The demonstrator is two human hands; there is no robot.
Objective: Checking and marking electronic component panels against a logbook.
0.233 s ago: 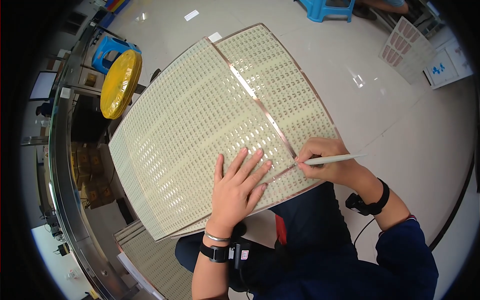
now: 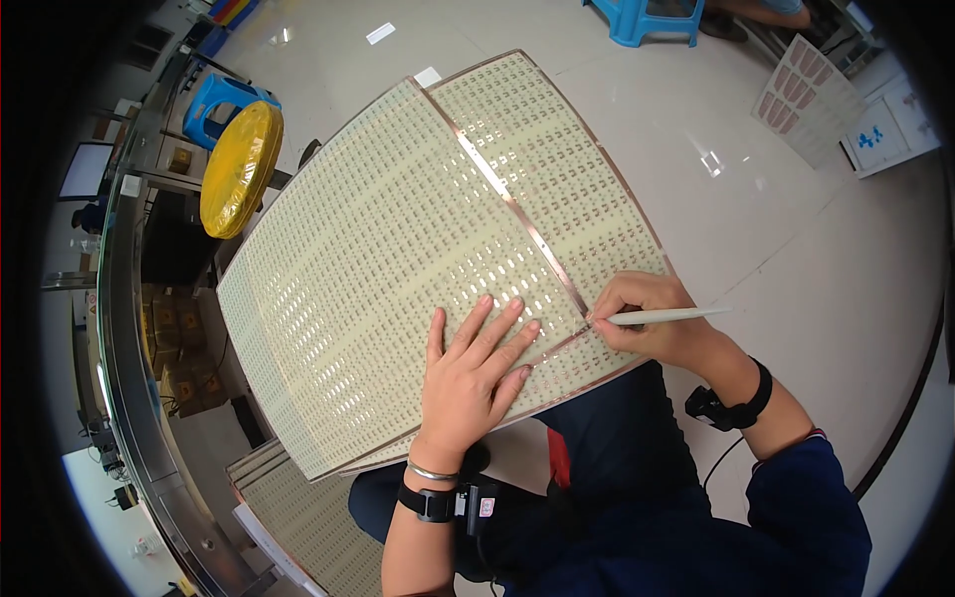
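Across my lap lies a large pale panel [image 2: 368, 239] covered with rows of small metallic pads. A shiny copper strip [image 2: 492, 183] crosses it, and another edge of copper runs near my fingers. My left hand [image 2: 463, 388] rests flat on the panel with its fingers spread. Near the panel's lower right edge, my right hand [image 2: 645, 295] pinches a pale, pen-shaped tool [image 2: 686, 314]. The tool's tapered end points right, away from the panel. Its working tip is hidden by my fingertips at the lower end of the copper strip.
A round yellow stool seat [image 2: 239, 169] and a blue plastic stool [image 2: 211, 101] stand at the left. More panels [image 2: 328, 522] lean below, beside a metal-edged bench [image 2: 129, 398]. Farther off are another blue stool [image 2: 642, 20], a person's leg and a patterned sheet [image 2: 811, 104].
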